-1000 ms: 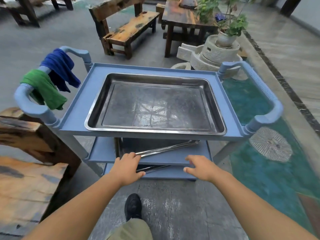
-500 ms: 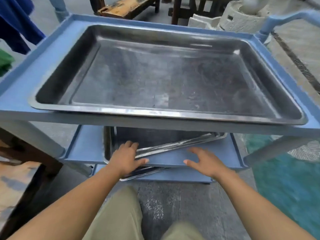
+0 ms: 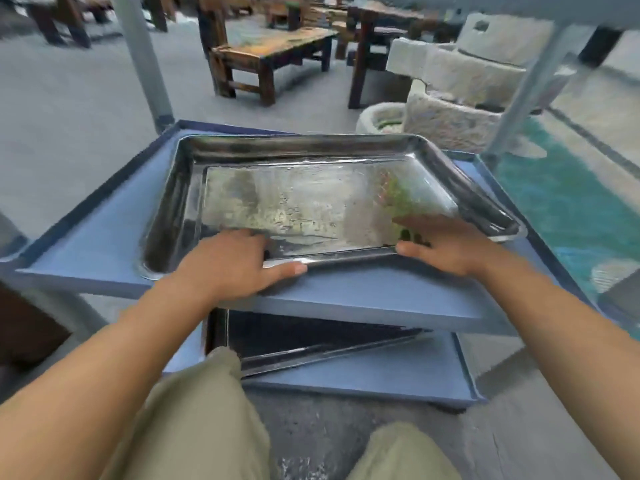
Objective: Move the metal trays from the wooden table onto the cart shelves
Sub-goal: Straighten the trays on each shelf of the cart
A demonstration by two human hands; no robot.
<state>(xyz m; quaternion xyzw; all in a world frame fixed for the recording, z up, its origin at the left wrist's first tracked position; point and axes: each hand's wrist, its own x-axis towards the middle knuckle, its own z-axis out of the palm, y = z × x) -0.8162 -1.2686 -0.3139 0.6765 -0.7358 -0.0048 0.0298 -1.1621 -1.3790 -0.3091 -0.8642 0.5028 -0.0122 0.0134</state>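
A shiny metal tray lies skewed on the middle shelf of the blue cart, its right corner over the shelf's rim. My left hand grips the tray's near edge, fingers inside and thumb along the rim. My right hand holds the same near edge further right, fingers inside the tray. A second metal tray lies crooked on the bottom shelf, partly hidden by the middle shelf and my knee.
The cart's grey posts rise at the back corners; the top shelf is only a sliver at the upper edge. Behind stand wooden benches and a stone millstone. My knees are low in front of the cart.
The view dropped from above the top shelf to the middle shelf as I crouched. Both hands moved from the shelf's front onto the near edge of the middle tray.
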